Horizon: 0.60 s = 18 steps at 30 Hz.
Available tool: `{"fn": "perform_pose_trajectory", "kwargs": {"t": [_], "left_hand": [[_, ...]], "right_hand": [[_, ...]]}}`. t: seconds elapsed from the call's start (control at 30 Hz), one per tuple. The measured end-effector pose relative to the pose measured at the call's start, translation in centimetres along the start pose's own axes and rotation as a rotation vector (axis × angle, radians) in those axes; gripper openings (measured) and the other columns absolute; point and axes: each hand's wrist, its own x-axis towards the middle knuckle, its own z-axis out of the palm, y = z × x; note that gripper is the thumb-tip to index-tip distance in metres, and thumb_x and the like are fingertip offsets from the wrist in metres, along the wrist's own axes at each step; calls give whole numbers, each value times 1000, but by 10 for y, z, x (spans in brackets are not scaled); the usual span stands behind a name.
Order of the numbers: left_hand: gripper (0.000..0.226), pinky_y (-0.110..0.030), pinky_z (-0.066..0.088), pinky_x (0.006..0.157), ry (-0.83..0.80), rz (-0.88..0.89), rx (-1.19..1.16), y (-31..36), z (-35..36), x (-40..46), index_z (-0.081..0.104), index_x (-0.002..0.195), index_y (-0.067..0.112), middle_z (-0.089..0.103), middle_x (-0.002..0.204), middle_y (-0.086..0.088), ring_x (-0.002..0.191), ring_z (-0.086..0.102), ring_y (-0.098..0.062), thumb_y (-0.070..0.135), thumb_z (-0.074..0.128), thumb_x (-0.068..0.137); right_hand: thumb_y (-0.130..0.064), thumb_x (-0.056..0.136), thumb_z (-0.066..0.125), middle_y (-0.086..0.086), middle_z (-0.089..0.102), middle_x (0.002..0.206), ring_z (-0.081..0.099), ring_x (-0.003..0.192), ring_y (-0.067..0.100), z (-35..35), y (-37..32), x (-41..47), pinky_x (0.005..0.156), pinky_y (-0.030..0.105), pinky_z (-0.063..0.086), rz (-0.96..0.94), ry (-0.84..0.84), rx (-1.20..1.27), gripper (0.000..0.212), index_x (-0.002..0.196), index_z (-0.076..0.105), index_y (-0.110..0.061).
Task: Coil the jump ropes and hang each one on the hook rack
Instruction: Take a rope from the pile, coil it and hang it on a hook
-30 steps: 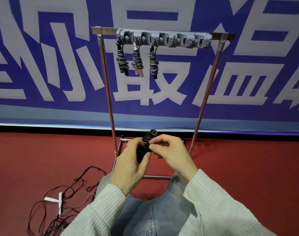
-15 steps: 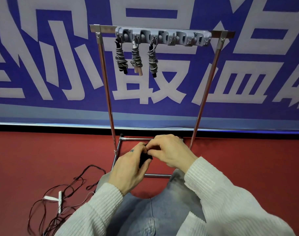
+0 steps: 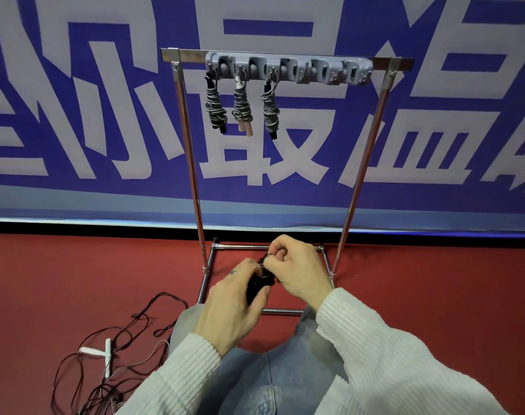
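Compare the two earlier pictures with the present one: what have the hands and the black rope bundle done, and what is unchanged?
The right hand has risen above the left hand, pinching the cord at the top of the black rope bundle. The left hand still grips the bundle, whose loop no longer sticks up. Unchanged: three coiled ropes on the hook rack, and the loose rope on the floor.
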Motion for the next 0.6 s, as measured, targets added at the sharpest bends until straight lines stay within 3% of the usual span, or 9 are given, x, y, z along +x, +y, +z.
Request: {"fn": "perform_pose_trajectory", "kwargs": {"t": [0.1, 0.2, 0.27, 0.33, 0.4, 0.5, 0.6], "left_hand": [[22, -42, 56, 71, 69, -185, -154, -2, 7, -1, 51, 105, 37, 69, 94, 15, 75, 66, -8, 38, 67, 90], [38, -45, 60, 82, 106, -325, -418, -2, 11, 3, 49, 121, 40, 66, 116, 16, 99, 69, -10, 39, 68, 88], [43, -41, 61, 84, 115, -367, -519, 1, 13, 6, 50, 131, 34, 64, 124, 10, 106, 68, -13, 28, 70, 93], [35, -34, 61, 78, 142, -403, -634, 5, 14, 10, 57, 127, 24, 68, 121, 1, 94, 72, -18, 14, 69, 96], [28, -31, 61, 76, 166, -431, -765, 11, 12, 13, 61, 121, 17, 72, 114, -5, 90, 74, -24, 7, 67, 96], [26, -32, 61, 80, 200, -461, -912, 14, 10, 18, 60, 120, 17, 74, 110, -6, 94, 74, -27, 6, 65, 97], [34, -31, 58, 80, 196, -491, -1014, 15, 10, 23, 58, 129, 19, 72, 117, -9, 100, 73, -26, 9, 64, 97]], "right_hand": [[-24, 84, 69, -4, 60, 59, 62, 58, 19, 4, 1, 2, 65, 38, 56, 23, -41, 75, 5, 79, 69, -26], [-26, 88, 71, 0, 65, 68, 62, 59, 19, 3, -6, 0, 64, 33, 55, -47, -36, 139, 4, 89, 74, -29], [-22, 90, 70, 0, 63, 69, 62, 59, 22, -1, -10, -3, 63, 29, 52, -65, 19, 210, 10, 95, 73, -30], [-15, 92, 67, 5, 63, 70, 61, 59, 27, -7, -10, -3, 61, 31, 50, -54, 100, 292, 14, 95, 72, -28], [-11, 93, 65, 3, 64, 72, 58, 58, 20, -10, -6, -1, 58, 27, 48, -20, 208, 329, 16, 94, 71, -26], [-10, 92, 64, -6, 65, 93, 61, 72, 8, -12, 0, 1, 68, 15, 46, 32, 330, 324, 21, 102, 68, -28], [-18, 96, 65, -8, 68, 109, 68, 90, 5, -12, 4, 3, 79, 19, 53, 77, 218, 431, 23, 115, 65, -31]]}}
